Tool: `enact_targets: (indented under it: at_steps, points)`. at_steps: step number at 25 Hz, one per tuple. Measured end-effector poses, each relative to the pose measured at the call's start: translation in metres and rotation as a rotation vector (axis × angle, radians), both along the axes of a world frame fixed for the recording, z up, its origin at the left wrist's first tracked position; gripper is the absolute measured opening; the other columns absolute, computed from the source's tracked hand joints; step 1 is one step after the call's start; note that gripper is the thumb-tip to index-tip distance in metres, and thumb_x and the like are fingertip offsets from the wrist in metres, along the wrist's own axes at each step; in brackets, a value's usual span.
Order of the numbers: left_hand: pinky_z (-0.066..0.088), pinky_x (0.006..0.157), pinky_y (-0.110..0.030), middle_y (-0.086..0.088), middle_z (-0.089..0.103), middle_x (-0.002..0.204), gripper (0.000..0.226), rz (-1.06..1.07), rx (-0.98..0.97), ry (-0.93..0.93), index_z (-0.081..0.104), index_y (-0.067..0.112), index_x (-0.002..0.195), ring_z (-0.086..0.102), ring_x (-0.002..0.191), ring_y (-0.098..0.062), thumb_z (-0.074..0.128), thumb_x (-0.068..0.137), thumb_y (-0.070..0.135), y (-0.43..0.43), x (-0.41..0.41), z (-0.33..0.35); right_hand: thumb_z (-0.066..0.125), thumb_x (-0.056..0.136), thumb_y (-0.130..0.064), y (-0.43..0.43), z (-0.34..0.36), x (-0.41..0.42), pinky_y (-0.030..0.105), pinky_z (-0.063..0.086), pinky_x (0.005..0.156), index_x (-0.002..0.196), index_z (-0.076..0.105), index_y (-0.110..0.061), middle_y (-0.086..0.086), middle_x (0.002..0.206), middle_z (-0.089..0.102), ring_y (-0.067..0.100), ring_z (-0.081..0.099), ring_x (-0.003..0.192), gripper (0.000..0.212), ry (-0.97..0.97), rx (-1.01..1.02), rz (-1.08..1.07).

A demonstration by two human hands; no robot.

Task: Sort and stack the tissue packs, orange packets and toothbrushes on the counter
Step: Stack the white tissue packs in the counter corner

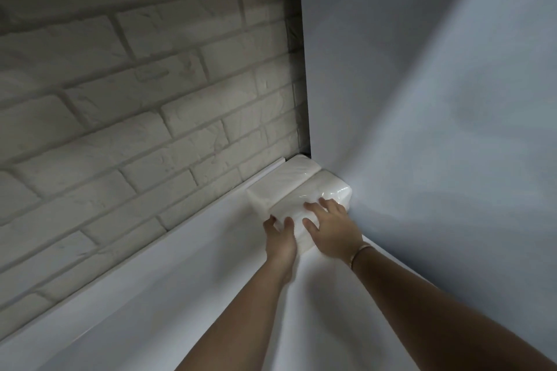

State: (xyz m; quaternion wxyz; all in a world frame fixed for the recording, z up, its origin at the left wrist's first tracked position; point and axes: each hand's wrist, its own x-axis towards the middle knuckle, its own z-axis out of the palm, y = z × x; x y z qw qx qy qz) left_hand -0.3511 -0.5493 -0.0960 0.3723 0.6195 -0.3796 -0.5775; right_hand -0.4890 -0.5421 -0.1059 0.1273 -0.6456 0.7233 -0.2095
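Two white plastic-wrapped tissue packs lie side by side on the white counter (193,286), pushed into the corner. The far tissue pack (289,181) rests against the brick wall. The near tissue pack (325,199) touches the plain side wall. My left hand (280,238) presses on the near pack's front left edge, fingers curled over it. My right hand (331,229) lies flat on top of the same pack with fingers spread. No orange packets or toothbrushes are in view.
A white-painted brick wall (135,99) runs along the back of the counter. A smooth pale wall (437,99) closes off the right side. A dark gap (301,69) separates the two walls.
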Motion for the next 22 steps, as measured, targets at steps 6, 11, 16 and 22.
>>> enact_targets:
  at_steps: [6,11,16,22]
  points:
    - [0.044,0.097,-0.041,0.002,0.049,0.151,0.063,-0.203,0.082,0.014,0.025,0.040,0.159,0.053,0.130,-0.026,0.052,0.103,0.046,0.022,0.035,0.035,0.056,0.100,-0.045,-0.013,0.053,-0.021,0.034,0.029,0.119,0.151,0.045,-0.033,0.009,0.154,0.040,0.033,0.038,0.143,0.053,-0.162,0.363,0.104]
    - [0.047,0.079,-0.033,-0.004,0.066,0.120,0.028,-0.193,-0.042,-0.049,0.062,0.025,0.129,0.064,0.098,-0.023,0.055,0.102,0.029,0.055,0.063,0.061,0.069,0.094,-0.024,0.016,0.099,-0.017,0.021,0.041,0.099,0.137,0.063,-0.022,-0.002,0.146,0.053,0.020,0.052,0.130,0.044,-0.367,0.155,0.042]
    - [0.050,0.060,-0.026,-0.005,0.070,0.115,0.014,-0.145,-0.190,-0.011,0.067,0.028,0.109,0.065,0.082,-0.019,0.058,0.098,0.026,0.106,0.094,0.086,0.065,0.097,-0.018,0.087,0.132,0.015,0.022,0.038,0.090,0.136,0.062,-0.021,-0.004,0.131,0.056,0.015,0.053,0.111,0.039,-0.587,0.021,-0.017]
    - [0.049,0.065,-0.033,0.001,0.069,0.106,0.015,-0.116,-0.362,-0.065,0.067,0.031,0.108,0.066,0.084,-0.018,0.058,0.099,0.023,0.177,0.161,0.123,0.069,0.095,-0.023,0.172,0.174,0.111,0.025,0.039,0.102,0.131,0.065,-0.027,-0.013,0.126,0.052,0.009,0.047,0.120,0.036,-0.660,-0.108,0.007]
